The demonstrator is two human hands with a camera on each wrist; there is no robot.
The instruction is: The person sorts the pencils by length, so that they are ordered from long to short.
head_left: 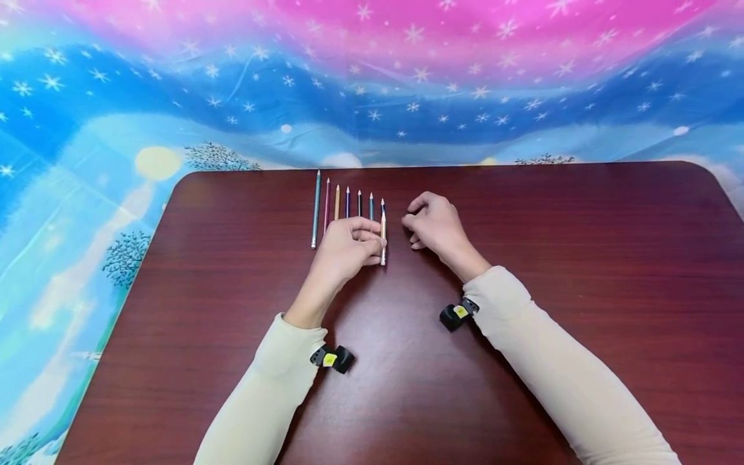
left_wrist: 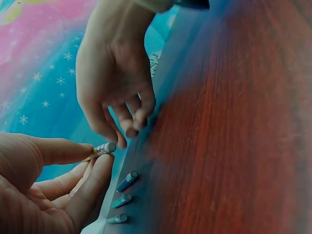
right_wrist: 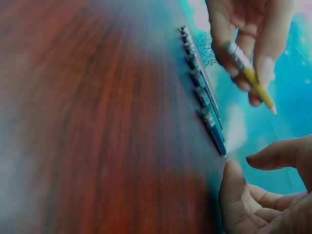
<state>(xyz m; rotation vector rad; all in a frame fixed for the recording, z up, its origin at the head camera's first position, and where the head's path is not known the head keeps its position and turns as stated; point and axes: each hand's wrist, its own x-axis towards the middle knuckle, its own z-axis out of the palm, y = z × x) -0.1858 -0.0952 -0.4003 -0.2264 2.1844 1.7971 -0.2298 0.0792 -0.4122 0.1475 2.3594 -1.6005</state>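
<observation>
My left hand (head_left: pixel 347 250) pinches a short yellow pencil (right_wrist: pixel 252 78) between thumb and fingers, its sharpened tip pointing away and its silver end toward me. In the head view this pencil overlaps a dark blue pencil (head_left: pixel 383 205), the rightmost of a row lying on the table. My right hand (head_left: pixel 437 227) is just right of the row, fingers loosely bent and holding nothing. In the right wrist view, its thumb (right_wrist: pixel 273 157) and forefinger stand apart. Part of the row is hidden behind my left hand.
Leftmost in the row lies a long light-blue pencil (head_left: pixel 316 210), followed by a maroon pencil (head_left: pixel 327 203), an orange pencil (head_left: pixel 337 201) and several more, tips away. The dark red-brown table (head_left: pixel 581 258) ends at a snowflake-patterned cloth (head_left: pixel 372 77). A black wrist camera sits on each sleeve.
</observation>
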